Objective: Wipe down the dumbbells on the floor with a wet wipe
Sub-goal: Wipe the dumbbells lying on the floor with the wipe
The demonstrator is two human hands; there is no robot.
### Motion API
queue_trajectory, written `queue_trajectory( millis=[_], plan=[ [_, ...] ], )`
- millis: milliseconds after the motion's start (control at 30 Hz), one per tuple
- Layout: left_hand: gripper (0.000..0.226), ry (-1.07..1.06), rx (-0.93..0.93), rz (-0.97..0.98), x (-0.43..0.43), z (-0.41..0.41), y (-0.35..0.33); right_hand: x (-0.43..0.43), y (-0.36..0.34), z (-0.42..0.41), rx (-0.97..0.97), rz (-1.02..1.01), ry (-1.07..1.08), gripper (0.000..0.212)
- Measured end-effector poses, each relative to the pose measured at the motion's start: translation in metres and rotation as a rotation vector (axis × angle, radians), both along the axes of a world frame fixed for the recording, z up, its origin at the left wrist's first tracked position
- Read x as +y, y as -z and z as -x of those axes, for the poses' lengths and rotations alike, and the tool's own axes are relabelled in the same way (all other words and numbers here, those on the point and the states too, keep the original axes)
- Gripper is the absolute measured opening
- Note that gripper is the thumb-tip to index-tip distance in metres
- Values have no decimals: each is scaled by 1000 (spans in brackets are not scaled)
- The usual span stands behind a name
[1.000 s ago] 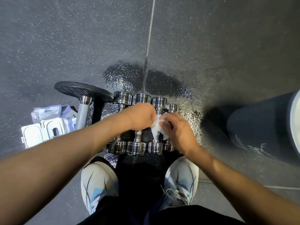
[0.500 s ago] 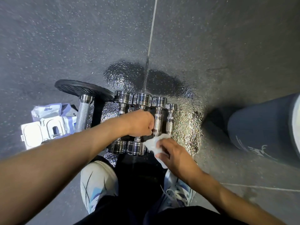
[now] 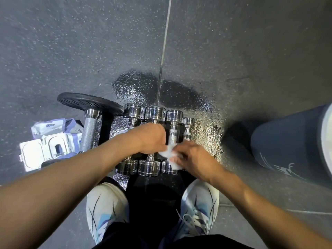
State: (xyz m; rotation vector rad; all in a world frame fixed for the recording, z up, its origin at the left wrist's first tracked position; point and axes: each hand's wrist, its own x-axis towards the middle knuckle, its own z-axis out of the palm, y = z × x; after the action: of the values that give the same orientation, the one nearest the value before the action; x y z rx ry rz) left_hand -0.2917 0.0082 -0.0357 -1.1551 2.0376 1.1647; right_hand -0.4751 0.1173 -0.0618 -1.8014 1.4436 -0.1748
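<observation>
Left hand (image 3: 152,139) grips one chrome handle among the dumbbells (image 3: 155,113); right hand (image 3: 195,159) pinches the crumpled white wet wipe (image 3: 168,154), since shifted up onto the neighbouring knurled handle. Speckled rubber floor (image 3: 71,51) beneath, glossy-wet.

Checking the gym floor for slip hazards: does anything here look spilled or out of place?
Yes: a glossy, wet-looking patch spreads over the floor around the chrome dumbbells, as if liquid spilled there.
</observation>
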Motion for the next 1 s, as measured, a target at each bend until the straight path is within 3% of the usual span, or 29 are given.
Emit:
queue_trajectory(
  millis=[100, 200, 367, 433, 567, 700, 867, 1000],
  plan=[
    [41, 81, -135, -100, -2, -2, 0, 26, 5, -1, 49, -56, -106, 20],
    [40, 80, -179, -85, -1, -2, -5, 41, 13, -1, 39, -11, -208, 20],
    [36, 171, -186, -163, 5, 9, -31, 22, 18, -1, 9, 89, -159, 35],
    [22, 233, -188, -116, 16, 16, -40, 7, 24, 3, 12, 132, -111, 31],
    [24, 370, -201, -1, 43, 33, -47, -17, 31, 7, -5, 170, -116, 20],
    [37, 388, -161, 98, 57, 37, -40, -33, 33, 5, 189, 325, -43, 40],
    [48, 421, -124, 286, 77, 41, -34, -13, 42, 5, 217, 362, -247, 49],
    [42, 489, -102, 415, 87, 41, -18, -24, 36, 22, 285, 420, -449, 48]
  ],
)
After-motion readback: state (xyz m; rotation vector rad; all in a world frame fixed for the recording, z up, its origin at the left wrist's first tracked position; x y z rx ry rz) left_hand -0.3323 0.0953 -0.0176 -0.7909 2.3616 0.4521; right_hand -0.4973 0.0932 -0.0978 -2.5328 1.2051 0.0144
